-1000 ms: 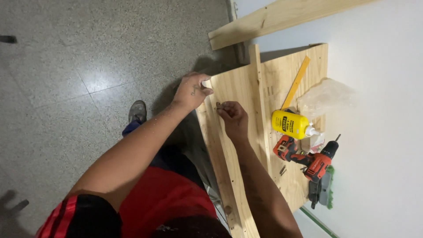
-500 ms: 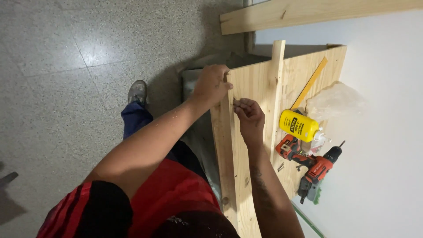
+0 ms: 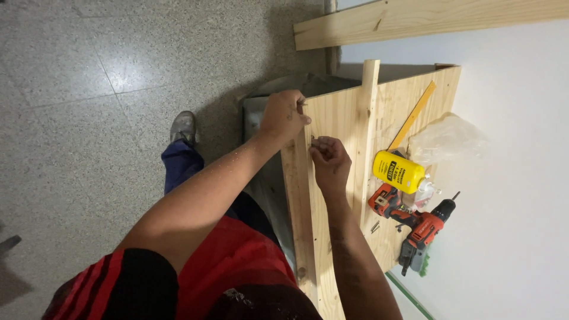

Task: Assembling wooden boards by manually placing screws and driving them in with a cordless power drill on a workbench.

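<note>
Both hands have slid a little further up the wooden panel since half a second ago, and the view has swung so that more of the white table shows on the right. One left hand is curled over the panel's near top corner, fingers wrapped round the edge — its grip pressed onto the wood. One right hand sits just beside it on the panel face, fingertips pinched together on something too small to make out; whether it is a nail or a screw cannot be told.

One panel lies partly on the table, its left edge overhanging the floor. One upright wooden strip stands on the panel, running along its length. One longer plank lies across the top of the view, apart from the panel.

On the panel's right part lie one yellow ruler, one yellow bottle on its side, one crumpled clear plastic bag and two red power tools — a drill with its bit pointing up-right, and a second red tool touching it. A few loose screws lie near the tools. One grey shoe rests on the speckled floor below.
</note>
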